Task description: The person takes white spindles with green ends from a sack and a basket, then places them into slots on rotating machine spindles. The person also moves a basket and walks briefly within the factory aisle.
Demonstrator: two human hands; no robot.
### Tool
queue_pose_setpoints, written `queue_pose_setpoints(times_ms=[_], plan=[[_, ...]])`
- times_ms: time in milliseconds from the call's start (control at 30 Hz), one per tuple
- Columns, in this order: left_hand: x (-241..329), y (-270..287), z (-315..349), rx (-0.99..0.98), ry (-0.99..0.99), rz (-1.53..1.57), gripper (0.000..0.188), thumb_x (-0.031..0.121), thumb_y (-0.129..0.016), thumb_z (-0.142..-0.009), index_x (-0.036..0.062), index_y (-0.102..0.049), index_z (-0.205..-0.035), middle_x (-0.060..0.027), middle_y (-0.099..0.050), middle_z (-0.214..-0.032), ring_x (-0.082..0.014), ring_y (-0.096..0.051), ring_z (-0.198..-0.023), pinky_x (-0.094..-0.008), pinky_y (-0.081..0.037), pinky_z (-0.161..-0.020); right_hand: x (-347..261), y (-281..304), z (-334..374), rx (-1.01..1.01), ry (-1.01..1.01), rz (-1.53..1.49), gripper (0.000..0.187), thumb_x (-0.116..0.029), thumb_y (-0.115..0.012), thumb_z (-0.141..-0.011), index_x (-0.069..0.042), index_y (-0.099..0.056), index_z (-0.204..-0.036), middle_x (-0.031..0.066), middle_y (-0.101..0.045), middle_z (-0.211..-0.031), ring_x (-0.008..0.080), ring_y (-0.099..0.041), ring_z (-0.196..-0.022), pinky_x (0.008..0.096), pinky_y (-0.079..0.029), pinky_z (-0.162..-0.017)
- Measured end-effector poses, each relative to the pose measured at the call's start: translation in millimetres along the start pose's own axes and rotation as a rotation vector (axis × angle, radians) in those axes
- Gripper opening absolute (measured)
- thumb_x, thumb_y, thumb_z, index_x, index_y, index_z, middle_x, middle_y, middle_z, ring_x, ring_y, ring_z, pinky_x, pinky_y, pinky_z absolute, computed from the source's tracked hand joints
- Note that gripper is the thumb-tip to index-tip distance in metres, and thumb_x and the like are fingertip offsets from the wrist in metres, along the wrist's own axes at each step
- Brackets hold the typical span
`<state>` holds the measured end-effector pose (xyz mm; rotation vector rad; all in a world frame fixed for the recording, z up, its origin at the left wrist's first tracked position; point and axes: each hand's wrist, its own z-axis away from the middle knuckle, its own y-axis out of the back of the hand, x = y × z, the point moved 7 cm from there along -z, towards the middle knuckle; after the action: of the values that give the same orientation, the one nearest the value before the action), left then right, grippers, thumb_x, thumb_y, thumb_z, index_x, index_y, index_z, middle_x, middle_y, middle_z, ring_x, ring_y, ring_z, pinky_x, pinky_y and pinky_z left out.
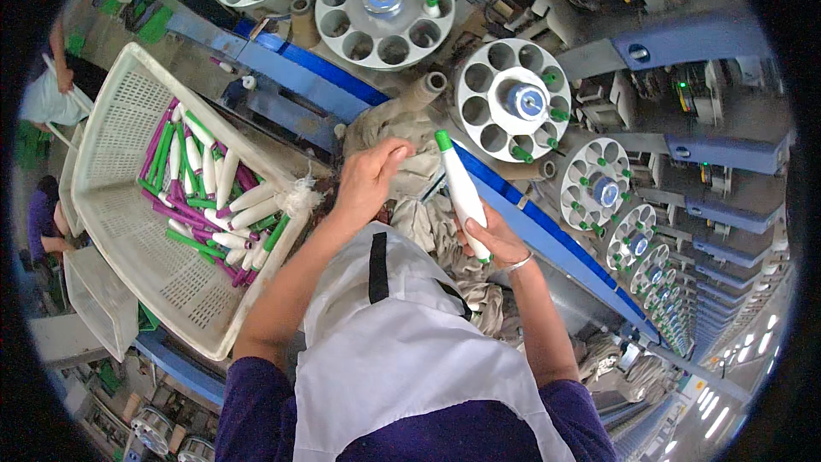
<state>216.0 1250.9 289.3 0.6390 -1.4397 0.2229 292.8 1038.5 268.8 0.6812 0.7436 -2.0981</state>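
Note:
A yarn bobbin (463, 188), white thread wound on a green-tipped tube, is gripped near its lower end by my right hand (498, 238). It stands tilted, its green top leaning left. My left hand (369, 181) is raised to the left of the bobbin and apart from it. Its fingers are curled and pressed together; whether a thread is in them is too small to tell. Just beyond the bobbin is a round grey magazine (483, 139) with a ring of holes and a blue-centred hub; green tube ends show in some holes.
On my left a white plastic basket (120, 197) holds white-wound bobbins and bare green and purple tubes. Further round magazines (345, 44) line the blue machine rail (547, 221), running off to the right. Crumpled cloth (428, 231) lies before me. Another person's hand (64, 79) shows at far left.

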Motion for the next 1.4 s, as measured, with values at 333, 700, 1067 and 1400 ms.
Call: queue_pose_setpoints(times_ms=[333,700,1067,1400], plan=[[-6.1,-94.4,11.6,0.076,0.268,0.215,0.026,0.026,-0.052,-0.092,0.0005,-0.052,-0.087,-0.0119,-0.051,-0.064,-0.0239,-0.051,-0.056,-0.0368,-0.039,-0.055,-25.8,2.4,4.8,0.315,0.367,0.736,0.069,-0.026,-0.079,-0.071,0.000,-0.038,-0.120,0.0171,-0.056,-0.098,0.0268,-0.056,-0.089,0.0376,-0.046,-0.078],[-6.1,-118.1,-8.2,0.058,0.316,0.618,0.027,0.023,-0.049,-0.096,0.0037,-0.056,-0.078,0.0018,-0.048,-0.059,-0.0049,-0.042,-0.049,-0.0209,-0.034,-0.046,29.2,58.6,21.9,0.165,0.075,0.260,0.068,-0.022,-0.078,-0.074,0.000,-0.042,-0.127,0.0038,-0.054,-0.102,0.0111,-0.051,-0.090,0.0250,-0.044,-0.079],[-2.3,-134.5,-75.2,0.111,0.519,1.105,0.026,0.026,-0.047,-0.097,0.0068,-0.050,-0.080,-0.0094,-0.061,-0.082,-0.0188,-0.059,-0.068,-0.0306,-0.047,-0.058,99.8,99.9,106.6,0.038,-0.052,0.103,0.074,-0.036,-0.077,-0.074,-0.002,-0.040,-0.128,0.0076,-0.057,-0.102,0.0158,-0.054,-0.092,0.0305,-0.046,-0.080],[65.1,-200.3,-178.7,-0.088,-0.682,-0.578,0.018,0.006,-0.067,-0.073,0.0054,-0.057,-0.088,-0.0116,-0.049,-0.105,-0.0321,-0.047,-0.102,-0.0417,-0.042,-0.083,58.9,122.8,64.2,0.347,0.400,-0.374,0.048,-0.048,-0.047,-0.093,-0.004,-0.044,-0.112,0.0064,-0.055,-0.093,0.0166,-0.054,-0.080,0.0304,-0.047,-0.070]])
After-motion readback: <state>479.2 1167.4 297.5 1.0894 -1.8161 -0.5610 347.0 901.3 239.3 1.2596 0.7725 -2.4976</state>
